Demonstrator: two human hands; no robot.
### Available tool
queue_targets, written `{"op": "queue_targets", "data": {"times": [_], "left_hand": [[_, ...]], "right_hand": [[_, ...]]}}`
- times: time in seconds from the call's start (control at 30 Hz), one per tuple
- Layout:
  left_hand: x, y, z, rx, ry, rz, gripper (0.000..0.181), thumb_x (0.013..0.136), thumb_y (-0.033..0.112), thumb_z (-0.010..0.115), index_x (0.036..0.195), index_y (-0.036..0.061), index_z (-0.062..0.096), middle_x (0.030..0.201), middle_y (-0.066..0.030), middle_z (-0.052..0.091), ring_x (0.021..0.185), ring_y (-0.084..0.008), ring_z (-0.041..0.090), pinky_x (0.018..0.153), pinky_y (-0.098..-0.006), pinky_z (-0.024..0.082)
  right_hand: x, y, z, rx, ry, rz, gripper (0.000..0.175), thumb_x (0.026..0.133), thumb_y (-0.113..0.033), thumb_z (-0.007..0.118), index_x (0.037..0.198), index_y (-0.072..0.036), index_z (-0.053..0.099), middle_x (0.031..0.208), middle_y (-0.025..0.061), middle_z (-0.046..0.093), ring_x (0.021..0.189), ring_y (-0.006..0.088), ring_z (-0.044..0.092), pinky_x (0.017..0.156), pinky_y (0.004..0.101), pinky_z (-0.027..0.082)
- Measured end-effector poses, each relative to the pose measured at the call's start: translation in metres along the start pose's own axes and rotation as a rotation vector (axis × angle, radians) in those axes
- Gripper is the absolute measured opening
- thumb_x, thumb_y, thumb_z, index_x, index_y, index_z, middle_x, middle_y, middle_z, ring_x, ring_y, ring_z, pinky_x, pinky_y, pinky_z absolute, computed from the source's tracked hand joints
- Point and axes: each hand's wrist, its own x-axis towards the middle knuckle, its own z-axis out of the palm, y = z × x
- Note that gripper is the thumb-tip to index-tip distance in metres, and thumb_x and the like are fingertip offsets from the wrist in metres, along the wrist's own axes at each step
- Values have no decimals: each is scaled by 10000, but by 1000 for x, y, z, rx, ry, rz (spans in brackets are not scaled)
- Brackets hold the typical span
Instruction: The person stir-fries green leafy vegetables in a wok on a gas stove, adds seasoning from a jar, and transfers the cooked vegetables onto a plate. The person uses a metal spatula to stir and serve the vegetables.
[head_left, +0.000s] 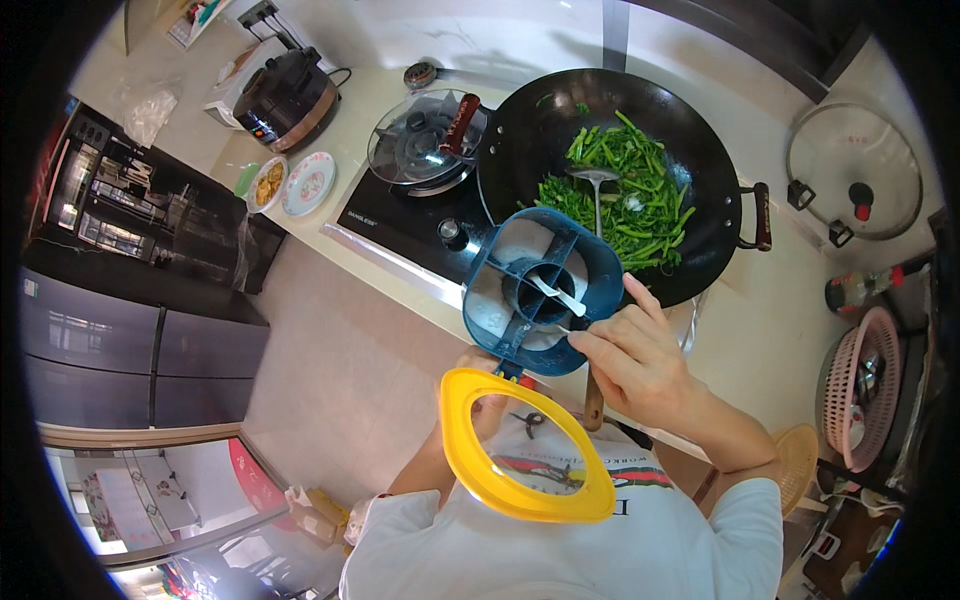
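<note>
My left hand (475, 361) holds a blue divided seasoning box (604, 264) from below; the box's open yellow-rimmed lid (459, 442) hides part of that hand. White granular seasoning (489, 301) fills several compartments. Between the thumb and fingers of my right hand (637, 356) is the handle of a small spoon (564, 328), dipped in the near compartment. A second white spoon (559, 294) rests in the round centre. Just beyond the box, a black wok (701, 142) contains chopped leafy greens (660, 232). A metal spatula (594, 175) leans in it, its wooden handle (594, 401) sticking out towards me.
Left of the wok, a glass-lidded pot (405, 146) stands on the black cooktop (397, 215). Farther left are a rice cooker (281, 105), a bowl of food (268, 184) and a plate (308, 184). A glass lid (825, 161) and a pink basket (838, 405) lie right.
</note>
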Motion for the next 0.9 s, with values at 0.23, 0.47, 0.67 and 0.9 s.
{"op": "queue_targets", "data": {"times": [0.23,0.47,0.67,0.9], "left_hand": [[-5,9,6,-71,58,-39,225,881,235,694,1001,59,623,887,-98,611,784,-198,630,732,-279,529],[-15,6,-9,260,73,-18,168,844,176,712,898,42,626,829,-97,598,731,-213,592,663,-299,494],[-15,19,-10,285,109,-121,175,845,184,715,904,45,624,823,-91,594,754,-209,580,688,-295,482],[-13,9,-19,211,108,-144,206,856,220,718,911,52,612,822,-69,592,747,-150,575,664,-283,478]], "right_hand": [[-6,-1,19,95,-29,39,253,659,44,675,905,-9,658,800,77,600,739,218,573,1046,539,359],[-9,-8,28,207,41,269,168,727,27,674,870,-60,683,751,41,628,727,208,578,987,472,367],[-11,-12,27,322,50,476,150,774,24,665,878,-74,709,717,13,635,650,138,557,1020,443,337],[-13,-8,21,401,93,579,119,788,-3,679,880,-69,720,699,3,639,655,110,563,1040,468,331]]}}
